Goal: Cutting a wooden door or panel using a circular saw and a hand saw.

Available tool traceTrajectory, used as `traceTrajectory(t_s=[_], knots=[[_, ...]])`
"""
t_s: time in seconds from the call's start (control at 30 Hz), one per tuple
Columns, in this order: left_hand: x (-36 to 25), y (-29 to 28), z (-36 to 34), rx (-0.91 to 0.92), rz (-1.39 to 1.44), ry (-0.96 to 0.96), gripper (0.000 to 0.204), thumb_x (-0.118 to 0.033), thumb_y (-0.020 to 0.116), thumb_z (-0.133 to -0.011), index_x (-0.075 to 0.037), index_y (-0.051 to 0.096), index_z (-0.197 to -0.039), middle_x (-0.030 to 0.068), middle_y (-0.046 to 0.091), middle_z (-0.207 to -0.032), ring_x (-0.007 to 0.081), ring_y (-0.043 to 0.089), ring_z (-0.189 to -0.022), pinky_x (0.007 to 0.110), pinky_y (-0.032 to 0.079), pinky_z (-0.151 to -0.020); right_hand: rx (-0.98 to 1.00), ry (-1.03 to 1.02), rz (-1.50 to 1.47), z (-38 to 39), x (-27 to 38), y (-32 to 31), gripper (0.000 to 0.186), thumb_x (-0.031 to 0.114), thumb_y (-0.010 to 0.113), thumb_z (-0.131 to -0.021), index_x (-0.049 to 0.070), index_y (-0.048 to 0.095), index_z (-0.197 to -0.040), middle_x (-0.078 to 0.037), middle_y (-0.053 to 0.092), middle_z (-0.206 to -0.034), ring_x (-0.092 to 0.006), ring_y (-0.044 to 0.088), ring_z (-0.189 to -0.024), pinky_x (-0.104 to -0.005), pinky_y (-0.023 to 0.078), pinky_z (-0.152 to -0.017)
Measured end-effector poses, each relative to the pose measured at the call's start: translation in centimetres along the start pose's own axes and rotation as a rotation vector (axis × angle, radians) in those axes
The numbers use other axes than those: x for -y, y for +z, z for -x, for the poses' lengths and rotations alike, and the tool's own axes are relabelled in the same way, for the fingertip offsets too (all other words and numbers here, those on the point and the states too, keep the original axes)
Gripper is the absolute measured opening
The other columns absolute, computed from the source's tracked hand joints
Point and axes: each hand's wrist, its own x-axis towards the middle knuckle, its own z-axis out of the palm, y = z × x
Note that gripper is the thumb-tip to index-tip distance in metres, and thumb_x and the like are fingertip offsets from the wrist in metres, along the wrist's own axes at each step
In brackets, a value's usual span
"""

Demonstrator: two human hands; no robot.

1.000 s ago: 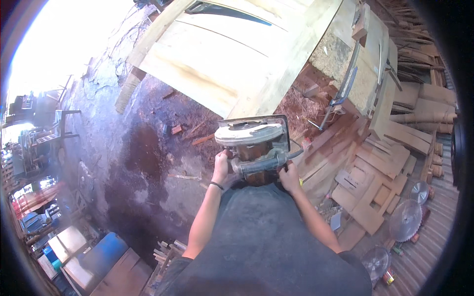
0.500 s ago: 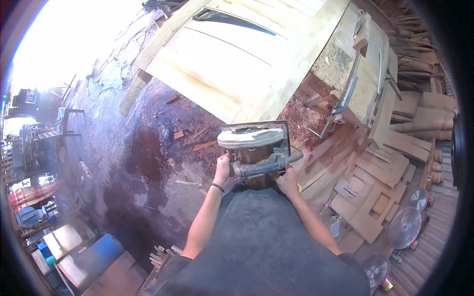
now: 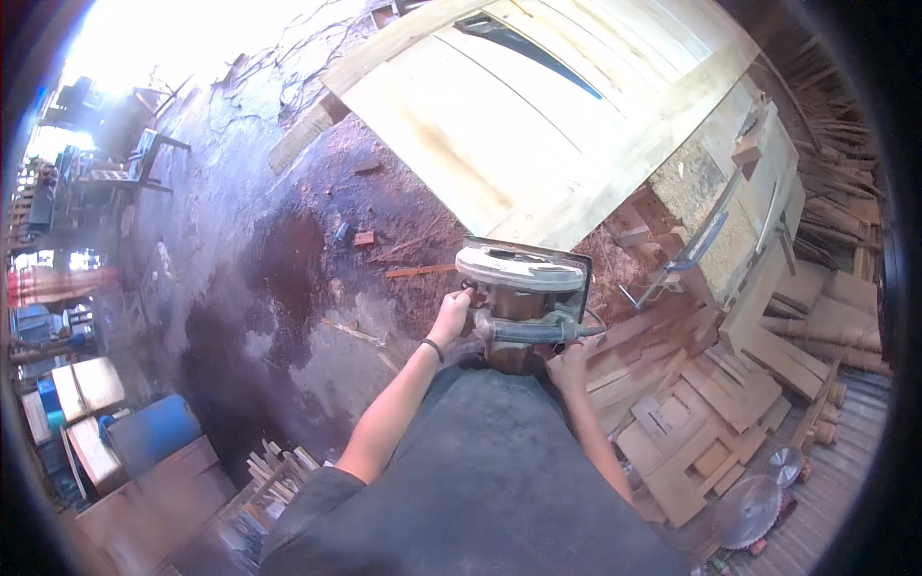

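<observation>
Close in front of my torso I hold a circular saw [image 3: 523,331] with a pale round guard, a rectangular metal base plate and a dark handle across the near side. My left hand [image 3: 453,315] is closed around a grip on its left side. Low on the right, my right hand [image 3: 569,367] is closed at the saw's rear, its fingertips partly hidden. Just beyond the saw lies a large pale wooden panel [image 3: 480,134], its near corner almost meeting the base plate in the view. I cannot tell whether they touch.
A blue-framed hand saw [image 3: 706,235] lies right of the panel. Stacked boards [image 3: 663,432] and round saw blades [image 3: 747,514] are at the right. Wood scraps [image 3: 423,272] litter the stained floor. A blue drum [image 3: 158,432] and a chair [image 3: 144,158] stand at the left.
The view has turned, and the surroundings have swung clockwise in the picture. The saw and both hands appear slightly farther right. My grip on the saw looks the same.
</observation>
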Motion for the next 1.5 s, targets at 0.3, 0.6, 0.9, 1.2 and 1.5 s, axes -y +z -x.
traceTrajectory(t_s=[0.3,0.6,0.9,1.2,1.5], knots=[[-0.5,1.2,-0.9,0.064,-0.036,-0.062,0.038,-0.034,0.048,-0.098,-0.001,0.068,-0.102,0.0080,0.066,-0.075,0.0150,0.059,-0.050,0.030,0.047,-0.042,0.293,0.032,0.229,-1.1,-11.1,0.0,0.034,0.025,0.076,-0.083,0.002,0.066,-0.107,-0.016,0.070,-0.101,-0.0308,0.066,-0.093,-0.0416,0.050,-0.078],[2.7,-0.9,-2.4,0.053,0.009,0.057,0.032,-0.027,0.046,-0.095,-0.007,0.070,-0.098,0.0060,0.067,-0.077,0.0160,0.061,-0.054,0.031,0.049,-0.045,0.053,-0.137,0.070,-1.5,-0.6,-0.6,0.037,0.032,0.070,-0.088,0.001,0.067,-0.106,-0.019,0.071,-0.096,-0.0351,0.067,-0.087,-0.0416,0.051,-0.079],[2.1,-0.4,-2.0,0.073,-0.016,-0.009,0.039,-0.031,0.048,-0.100,0.001,0.069,-0.097,0.0083,0.068,-0.080,0.0154,0.063,-0.059,0.031,0.050,-0.050,0.226,0.053,0.257,-1.9,-9.9,0.9,0.024,0.021,0.071,-0.083,0.004,0.068,-0.100,-0.015,0.070,-0.093,-0.0277,0.068,-0.083,-0.0392,0.052,-0.072],[5.6,-1.4,-5.2,0.015,0.005,0.047,0.041,-0.034,0.046,-0.099,-0.002,0.070,-0.103,0.0059,0.068,-0.081,0.0131,0.061,-0.064,0.030,0.048,-0.057,0.109,-0.187,-0.037,-2.2,-0.5,-0.7,0.024,0.019,0.074,-0.085,0.003,0.067,-0.102,-0.012,0.069,-0.089,-0.0279,0.067,-0.084,-0.0393,0.051,-0.076],[2.4,-0.9,-2.8,0.072,0.011,-0.025,0.037,-0.028,0.044,-0.102,0.003,0.063,-0.111,0.0132,0.068,-0.100,0.0231,0.068,-0.079,0.040,0.059,-0.065,0.172,-0.149,0.138,-2.0,-2.5,0.1,0.030,0.032,0.068,-0.089,0.003,0.068,-0.098,-0.020,0.070,-0.094,-0.0384,0.067,-0.088,-0.0453,0.051,-0.074]])
